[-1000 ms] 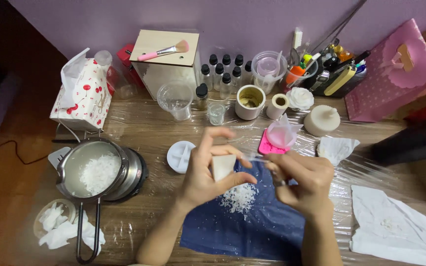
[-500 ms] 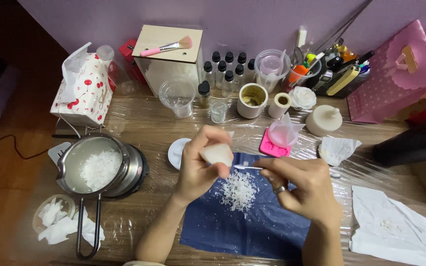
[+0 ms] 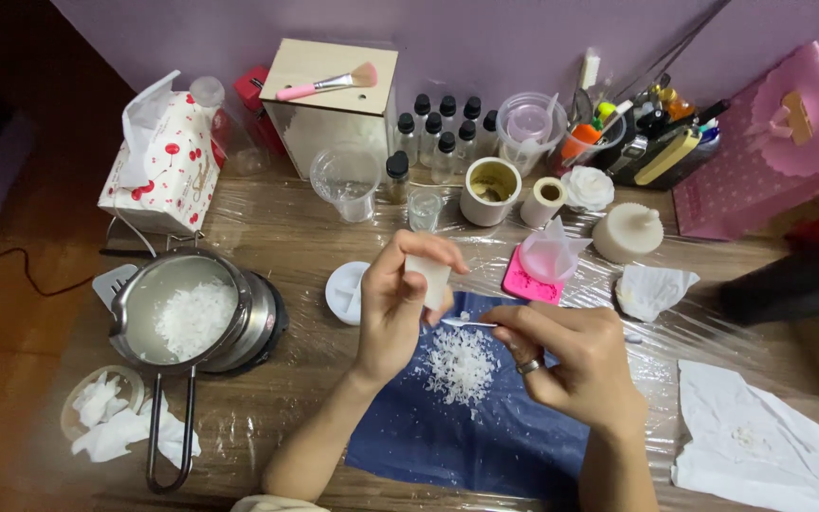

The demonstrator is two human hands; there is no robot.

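Observation:
My left hand (image 3: 398, 305) grips a small white block (image 3: 428, 278) above a dark blue cloth (image 3: 471, 427). My right hand (image 3: 571, 360), with a ring on one finger, pinches a thin white-handled tool (image 3: 466, 323) whose tip points at the block's lower edge. A pile of white flakes (image 3: 459, 365) lies on the cloth just under both hands. A small white round mould (image 3: 345, 292) sits to the left of my left hand.
A metal saucepan (image 3: 182, 313) holding white flakes stands on a small burner at left. A tissue box (image 3: 155, 163), clear cup (image 3: 345, 182), dark-capped bottles (image 3: 440, 133), cream cups (image 3: 490, 190), a pink pad (image 3: 528, 282) and pink bag (image 3: 770, 142) line the back. White cloths (image 3: 760, 446) lie right.
My left hand has tilted and turned the white block. My right hand has moved left, bringing the tool's tip to the block. The flake pile sits under both hands.

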